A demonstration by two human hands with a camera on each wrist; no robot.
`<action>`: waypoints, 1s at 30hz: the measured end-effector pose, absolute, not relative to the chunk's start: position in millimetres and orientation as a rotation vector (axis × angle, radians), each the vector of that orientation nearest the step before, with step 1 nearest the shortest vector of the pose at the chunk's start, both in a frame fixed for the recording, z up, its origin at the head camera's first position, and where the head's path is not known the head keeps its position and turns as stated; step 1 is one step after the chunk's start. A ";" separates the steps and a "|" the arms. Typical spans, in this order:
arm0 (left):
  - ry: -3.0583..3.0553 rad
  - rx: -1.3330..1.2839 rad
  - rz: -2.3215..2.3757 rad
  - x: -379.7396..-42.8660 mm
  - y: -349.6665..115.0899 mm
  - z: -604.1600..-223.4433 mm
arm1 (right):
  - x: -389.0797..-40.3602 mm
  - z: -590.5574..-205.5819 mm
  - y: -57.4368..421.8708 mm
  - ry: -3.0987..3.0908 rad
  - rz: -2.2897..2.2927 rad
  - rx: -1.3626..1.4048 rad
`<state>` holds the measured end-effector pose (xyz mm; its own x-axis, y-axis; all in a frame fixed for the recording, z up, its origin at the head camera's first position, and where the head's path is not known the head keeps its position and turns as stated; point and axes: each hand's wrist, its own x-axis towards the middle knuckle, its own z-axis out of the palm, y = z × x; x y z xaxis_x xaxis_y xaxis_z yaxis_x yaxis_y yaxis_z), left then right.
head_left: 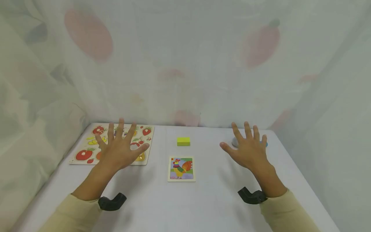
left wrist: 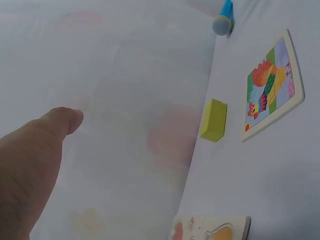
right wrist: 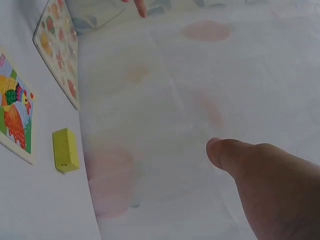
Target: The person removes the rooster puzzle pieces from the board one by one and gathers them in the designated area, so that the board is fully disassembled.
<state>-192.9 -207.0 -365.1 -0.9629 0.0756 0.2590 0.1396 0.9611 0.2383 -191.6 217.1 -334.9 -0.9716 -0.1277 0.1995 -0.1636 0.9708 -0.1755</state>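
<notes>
1. Clad in a plain beige left sleeve (head_left: 71,214) and matching right sleeve (head_left: 288,212).
2. Equipped on the left with a bent black mount (head_left: 112,203).
3. Equipped on the right with a similar bracket (head_left: 252,197).

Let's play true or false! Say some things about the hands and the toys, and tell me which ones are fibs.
1. The small bright yellow rectangular block is farther from the person than the square cream-edged rooster picture. True.
2. The left hand grips the yellow block. False: its fingers are spread and it holds nothing.
3. The cream board with colourful fruit pictures lies right of the rooster picture. False: it lies left.
4. The right hand has its fingers spread. True.
5. The blue thing with a round grey head is partly hidden by the right hand in the head view. True.
</notes>
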 end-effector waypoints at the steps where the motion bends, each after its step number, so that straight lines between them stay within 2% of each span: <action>1: -2.856 -0.159 -0.373 -193.1 -205.8 -366.9 | -191.9 -336.1 216.0 -2.927 0.286 0.224; 30: -2.894 -0.140 -0.408 -191.3 -176.1 -410.1 | -191.6 -370.7 198.4 -2.958 0.292 0.186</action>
<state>-191.3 -176.1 -410.1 -0.9724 0.0637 0.2245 0.1232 0.9571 0.2623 -191.6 198.4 -370.7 -0.9788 -0.1075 0.1741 -0.1395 0.9731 -0.1836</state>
